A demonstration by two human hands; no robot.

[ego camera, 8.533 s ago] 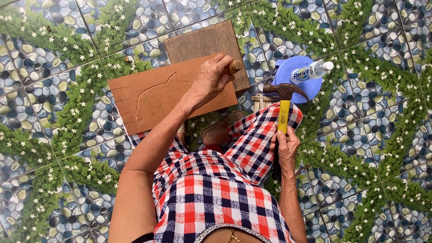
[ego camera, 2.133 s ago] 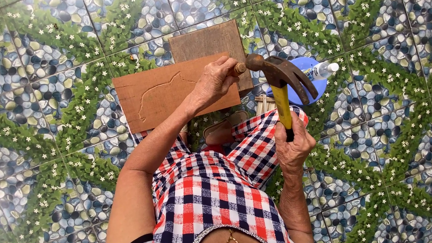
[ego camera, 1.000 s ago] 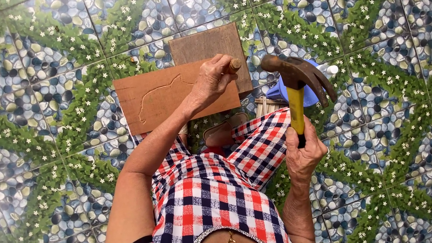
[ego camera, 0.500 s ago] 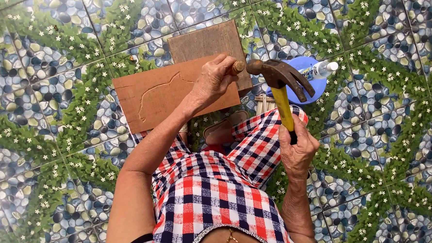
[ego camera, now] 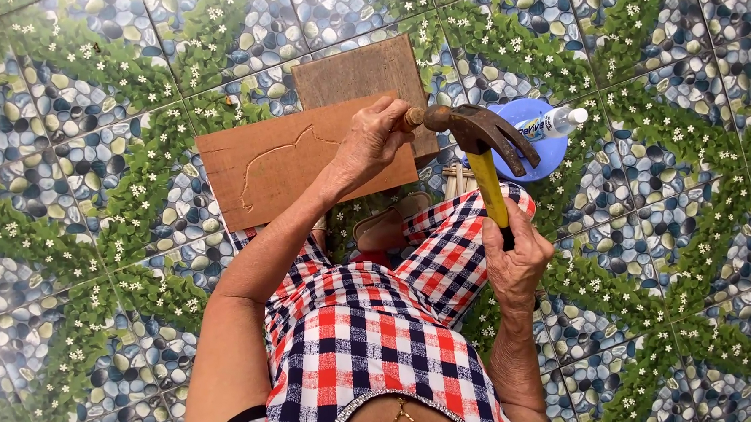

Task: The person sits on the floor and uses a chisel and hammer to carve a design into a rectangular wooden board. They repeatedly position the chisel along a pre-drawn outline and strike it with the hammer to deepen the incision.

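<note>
While I sit on the tiled floor [ego camera: 100, 274] with its pebble-and-leaf pattern, my left hand [ego camera: 371, 144] is curled tight round a wooden-handled chisel [ego camera: 414, 116], whose butt end pokes out just past my knuckles. That hand rests on the near right corner of the reddish wooden board [ego camera: 272, 161], which lies flat on the floor ahead of my knees and carries a shallow carved outline across its face. Behind the board, touching its far edge and partly covered by it, lies a darker, smaller wooden block [ego camera: 357, 68].

My right hand [ego camera: 517, 260] is closed round the lower end of the yellow handle of a claw hammer [ego camera: 482, 143]. The hammer's dark head sits just right of the board's corner, its striking face touching or all but touching the chisel's butt, with the claw curving away to the right. Further right of the board, beyond the hammer head, a blue round lid [ego camera: 528, 137] sits on the floor with a small white bottle [ego camera: 562, 123] lying on it. My checked dress [ego camera: 373, 338] covers my lap below the board.
</note>
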